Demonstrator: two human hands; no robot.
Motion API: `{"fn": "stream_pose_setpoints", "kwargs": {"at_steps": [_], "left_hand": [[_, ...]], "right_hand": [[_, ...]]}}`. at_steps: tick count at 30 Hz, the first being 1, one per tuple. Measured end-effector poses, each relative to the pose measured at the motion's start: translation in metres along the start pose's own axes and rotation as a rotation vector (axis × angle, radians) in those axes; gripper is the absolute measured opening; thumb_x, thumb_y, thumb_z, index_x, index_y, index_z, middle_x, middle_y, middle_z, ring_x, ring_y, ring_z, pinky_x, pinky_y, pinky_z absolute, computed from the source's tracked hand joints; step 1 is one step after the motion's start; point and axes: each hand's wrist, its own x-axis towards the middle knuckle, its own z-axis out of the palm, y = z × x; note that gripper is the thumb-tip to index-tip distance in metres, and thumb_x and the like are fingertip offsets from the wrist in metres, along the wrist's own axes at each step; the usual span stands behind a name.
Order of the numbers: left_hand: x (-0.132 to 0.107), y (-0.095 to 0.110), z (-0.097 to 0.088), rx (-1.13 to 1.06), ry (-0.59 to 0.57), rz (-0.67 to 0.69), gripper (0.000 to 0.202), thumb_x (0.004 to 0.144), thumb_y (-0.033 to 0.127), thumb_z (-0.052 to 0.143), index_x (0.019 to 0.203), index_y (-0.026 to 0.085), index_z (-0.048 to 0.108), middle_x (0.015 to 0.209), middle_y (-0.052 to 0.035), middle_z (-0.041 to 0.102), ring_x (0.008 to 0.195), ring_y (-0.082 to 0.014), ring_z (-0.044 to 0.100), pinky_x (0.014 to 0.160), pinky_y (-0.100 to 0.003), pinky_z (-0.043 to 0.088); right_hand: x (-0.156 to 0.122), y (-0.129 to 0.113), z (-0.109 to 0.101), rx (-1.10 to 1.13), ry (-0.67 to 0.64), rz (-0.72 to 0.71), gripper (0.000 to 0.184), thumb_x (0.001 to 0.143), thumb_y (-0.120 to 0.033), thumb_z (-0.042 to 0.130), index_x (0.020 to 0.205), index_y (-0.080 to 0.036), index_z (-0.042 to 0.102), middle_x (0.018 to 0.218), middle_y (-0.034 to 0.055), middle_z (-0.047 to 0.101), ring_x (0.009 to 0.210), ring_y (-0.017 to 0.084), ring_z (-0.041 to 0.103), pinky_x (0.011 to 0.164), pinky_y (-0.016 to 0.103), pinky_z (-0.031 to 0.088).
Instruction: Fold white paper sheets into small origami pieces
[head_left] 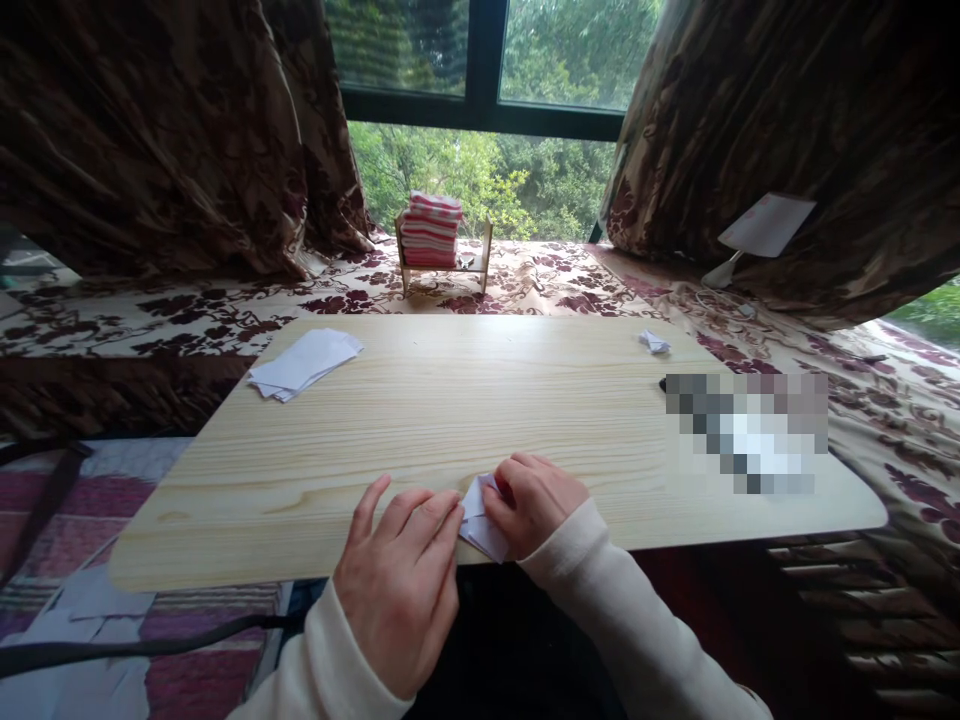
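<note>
A small piece of folded white paper (pixel 480 522) lies at the table's near edge, between my two hands. My right hand (pixel 540 503) is curled over its right side, fingers and thumb closed on the paper. From the left, my left hand (pixel 405 580) reaches in with fingers stretched out, and its fingertips touch the paper's left edge. Part of the paper is hidden beneath my right fingers. Both hands rest low on the pale wooden table (pixel 480 400).
A stack of white paper sheets (pixel 306 362) lies at the back left of the table, and a small folded paper piece (pixel 655 342) at the back right. A pixelated patch covers something at the right. Behind, a small wooden rack (pixel 484 262) holds red-and-white striped cloths (pixel 431 230).
</note>
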Motion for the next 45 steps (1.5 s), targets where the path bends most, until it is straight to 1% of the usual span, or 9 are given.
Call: {"fn": "stream_pose_setpoints", "kwargs": {"at_steps": [4, 7, 10, 14, 22, 27, 33, 41, 45], "left_hand": [[0.003, 0.001, 0.009, -0.043, -0.013, 0.015, 0.032, 0.078, 0.017, 0.040, 0.104, 0.018, 0.059, 0.107, -0.0042, 0.061, 0.097, -0.0216, 0.050, 0.097, -0.050, 0.022], [0.004, -0.002, 0.011, -0.059, -0.019, 0.008, 0.031, 0.078, 0.016, 0.042, 0.102, 0.019, 0.060, 0.106, -0.0033, 0.062, 0.096, -0.0211, 0.051, 0.098, -0.051, 0.022], [0.005, -0.002, 0.011, -0.057, -0.023, 0.009, 0.031, 0.077, 0.018, 0.044, 0.104, 0.018, 0.059, 0.106, -0.0040, 0.062, 0.098, -0.0219, 0.051, 0.099, -0.052, 0.021], [0.005, 0.001, 0.012, -0.050, -0.023, 0.021, 0.031, 0.077, 0.019, 0.045, 0.105, 0.017, 0.058, 0.108, -0.0045, 0.061, 0.101, -0.0227, 0.050, 0.099, -0.051, 0.022], [0.008, 0.003, 0.009, -0.003, -0.118, 0.028, 0.032, 0.078, 0.023, 0.045, 0.108, 0.019, 0.056, 0.114, -0.0025, 0.058, 0.103, -0.0223, 0.049, 0.100, -0.053, 0.020], [0.005, 0.005, 0.010, -0.010, -0.086, 0.027, 0.035, 0.077, 0.022, 0.046, 0.111, 0.018, 0.055, 0.114, -0.0034, 0.058, 0.104, -0.0227, 0.048, 0.101, -0.052, 0.018], [0.000, 0.013, 0.016, 0.019, -0.062, 0.049, 0.037, 0.078, 0.027, 0.045, 0.113, 0.019, 0.053, 0.118, -0.0055, 0.055, 0.107, -0.0230, 0.046, 0.101, -0.050, 0.017], [-0.003, 0.025, 0.027, 0.091, -0.053, -0.030, 0.043, 0.077, 0.037, 0.045, 0.116, 0.019, 0.051, 0.121, -0.0082, 0.052, 0.109, -0.0247, 0.043, 0.100, -0.051, 0.017], [-0.006, 0.031, 0.032, 0.091, -0.054, -0.104, 0.045, 0.077, 0.037, 0.047, 0.117, 0.017, 0.050, 0.123, -0.0096, 0.050, 0.111, -0.0263, 0.042, 0.099, -0.051, 0.019]], "right_hand": [[-0.006, 0.015, -0.009, 0.199, -0.082, -0.110, 0.016, 0.075, -0.025, 0.047, 0.066, -0.018, 0.059, 0.067, 0.0012, 0.053, 0.063, 0.012, 0.048, 0.058, 0.023, 0.034], [-0.015, 0.026, -0.010, 0.281, -0.045, -0.275, 0.022, 0.072, -0.011, 0.043, 0.080, -0.018, 0.061, 0.075, 0.0036, 0.053, 0.072, 0.014, 0.047, 0.065, 0.024, 0.038], [-0.021, 0.032, -0.006, 0.293, 0.023, -0.342, 0.036, 0.069, -0.005, 0.040, 0.095, -0.020, 0.060, 0.078, 0.0050, 0.053, 0.074, 0.016, 0.045, 0.066, 0.026, 0.039], [-0.023, 0.031, 0.000, 0.243, 0.057, -0.361, 0.034, 0.074, -0.010, 0.041, 0.099, -0.024, 0.060, 0.077, 0.0051, 0.052, 0.071, 0.016, 0.042, 0.061, 0.025, 0.038], [-0.021, 0.029, -0.001, 0.120, 0.006, -0.364, 0.025, 0.075, -0.016, 0.046, 0.093, -0.024, 0.061, 0.077, 0.0047, 0.048, 0.069, 0.016, 0.037, 0.057, 0.025, 0.033], [-0.021, 0.035, -0.004, 0.086, -0.016, -0.389, 0.033, 0.070, -0.012, 0.047, 0.098, -0.025, 0.060, 0.077, 0.0045, 0.047, 0.068, 0.016, 0.036, 0.056, 0.025, 0.032], [-0.021, 0.032, -0.006, 0.060, -0.025, -0.356, 0.028, 0.071, -0.016, 0.048, 0.094, -0.025, 0.060, 0.077, 0.0045, 0.048, 0.068, 0.016, 0.037, 0.055, 0.025, 0.031], [-0.018, 0.029, -0.008, 0.073, -0.032, -0.365, 0.022, 0.074, -0.017, 0.048, 0.090, -0.025, 0.061, 0.074, 0.0034, 0.049, 0.068, 0.015, 0.039, 0.051, 0.023, 0.028], [-0.019, 0.030, -0.009, 0.105, -0.034, -0.362, 0.027, 0.074, -0.015, 0.047, 0.095, -0.027, 0.061, 0.075, 0.0034, 0.050, 0.069, 0.015, 0.041, 0.053, 0.023, 0.031]]}}
